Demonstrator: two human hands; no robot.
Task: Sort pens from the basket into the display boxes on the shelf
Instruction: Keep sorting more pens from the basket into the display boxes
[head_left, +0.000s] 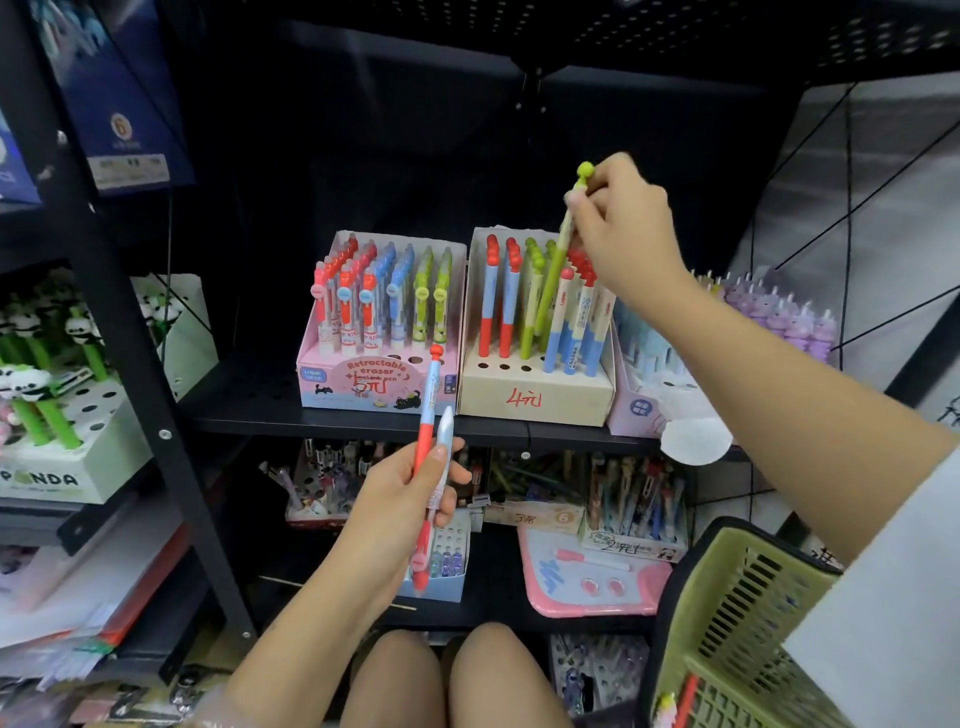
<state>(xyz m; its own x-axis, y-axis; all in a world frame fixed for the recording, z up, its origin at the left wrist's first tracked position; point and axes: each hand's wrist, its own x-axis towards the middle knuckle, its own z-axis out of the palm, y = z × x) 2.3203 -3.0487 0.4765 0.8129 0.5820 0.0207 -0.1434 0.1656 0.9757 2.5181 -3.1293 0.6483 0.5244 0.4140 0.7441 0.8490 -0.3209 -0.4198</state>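
Head view — 1 frame. 2 hands are seen.

The right hand (621, 218) is raised over the beige display box (535, 397), marked "4" in red. 1 green pen (555, 265) is pinched near its ball-topped upper end; it is tilted, with its lower part down among the pens standing in the box. In that box, 2 red-and-blue pens are counted at the left, several green ones beside them, and a cluster of white-and-blue pens with red tops at the right — exact counts cannot be told. 3 empty holes are visible in the front row.

The left hand (410, 499) is held below the shelf edge (332, 423), fingers curled round 2 pens: 1 red-and-blue pen (430, 410), upright with its red ball top upward, and 1 pale white pen (444, 434) beside it.

The pink display box (374, 384), printed "Retractable eraser", stands just left of the beige one, touching or nearly so; red, blue and green rows are seen in it.

1 green basket (737, 618) is seen at lower right.
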